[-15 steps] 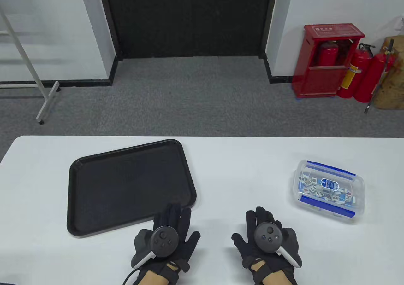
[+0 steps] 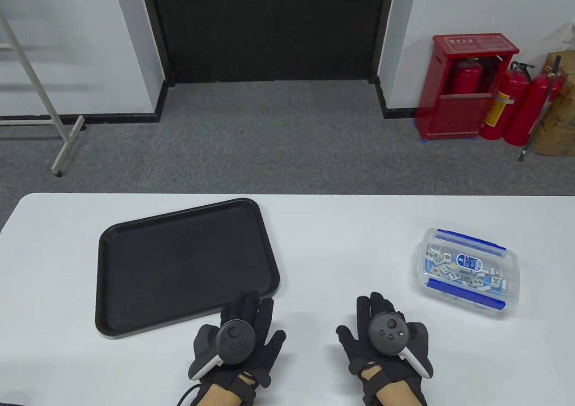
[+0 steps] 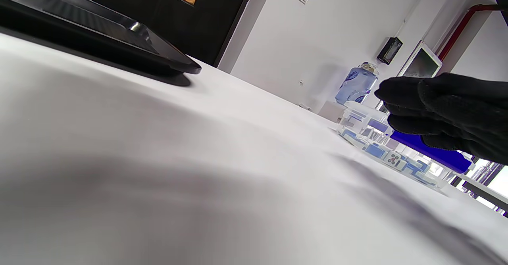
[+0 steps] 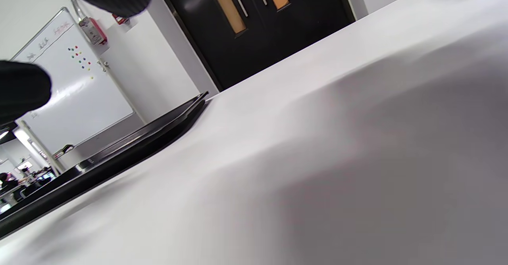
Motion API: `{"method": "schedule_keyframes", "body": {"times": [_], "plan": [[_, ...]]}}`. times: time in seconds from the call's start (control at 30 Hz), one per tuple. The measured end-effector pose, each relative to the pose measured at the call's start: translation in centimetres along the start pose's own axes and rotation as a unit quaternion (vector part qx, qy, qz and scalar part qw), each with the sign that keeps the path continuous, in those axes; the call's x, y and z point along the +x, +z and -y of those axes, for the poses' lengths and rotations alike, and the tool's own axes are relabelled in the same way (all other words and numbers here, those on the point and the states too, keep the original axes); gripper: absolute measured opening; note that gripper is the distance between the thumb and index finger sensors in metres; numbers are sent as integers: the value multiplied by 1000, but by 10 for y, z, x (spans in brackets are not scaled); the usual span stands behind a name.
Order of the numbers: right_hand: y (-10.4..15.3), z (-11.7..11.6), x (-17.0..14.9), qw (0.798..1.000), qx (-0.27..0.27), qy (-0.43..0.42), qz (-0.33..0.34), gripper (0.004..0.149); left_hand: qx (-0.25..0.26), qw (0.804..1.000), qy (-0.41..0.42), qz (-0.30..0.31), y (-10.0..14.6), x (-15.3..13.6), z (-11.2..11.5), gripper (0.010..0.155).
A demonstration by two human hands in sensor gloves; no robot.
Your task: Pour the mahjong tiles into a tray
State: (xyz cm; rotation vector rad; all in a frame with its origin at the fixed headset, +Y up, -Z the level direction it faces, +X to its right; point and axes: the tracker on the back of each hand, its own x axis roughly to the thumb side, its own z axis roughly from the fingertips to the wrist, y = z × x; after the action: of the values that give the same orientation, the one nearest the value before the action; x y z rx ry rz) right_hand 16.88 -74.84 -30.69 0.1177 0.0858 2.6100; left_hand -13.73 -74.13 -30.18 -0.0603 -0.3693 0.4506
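While the black tray [image 2: 148, 253] lies bare at the counter's [image 2: 341, 226] left, the left hand [image 2: 236, 338] rests flat beside its near corner, grasping nothing. Further right, the right hand [image 2: 386, 338] lies likewise released. The lidded tile box [image 2: 467, 269] sits far right, untouched; reaching and unclipping it comes first.

Your table view looks down from above the near edge toward the door. Both wrist views sit low, skimming the white table [image 2: 341, 244]; each catches the black tray [image 3: 119, 39], shared with the overhead.
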Motion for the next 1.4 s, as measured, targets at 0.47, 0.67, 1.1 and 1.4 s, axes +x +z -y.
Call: {"method": "schedule_keyframes", "body": {"times": [0.47,0.67,1.1,1.4], "plan": [[11,50,-72,982,-115,-69,-136,82,-7,1000,25,13,1,9,-3,77],[29,78,-109,948,-205,-80,-230,80,-13,999,35,15,1,11,-2,76],[48,96,-160,868,-285,-222,-342,79,-16,998,49,22,3,13,-2,76],[14,86,-174,802,-319,-335,-379,79,-6,997,71,15,4,11,-9,76]]}}
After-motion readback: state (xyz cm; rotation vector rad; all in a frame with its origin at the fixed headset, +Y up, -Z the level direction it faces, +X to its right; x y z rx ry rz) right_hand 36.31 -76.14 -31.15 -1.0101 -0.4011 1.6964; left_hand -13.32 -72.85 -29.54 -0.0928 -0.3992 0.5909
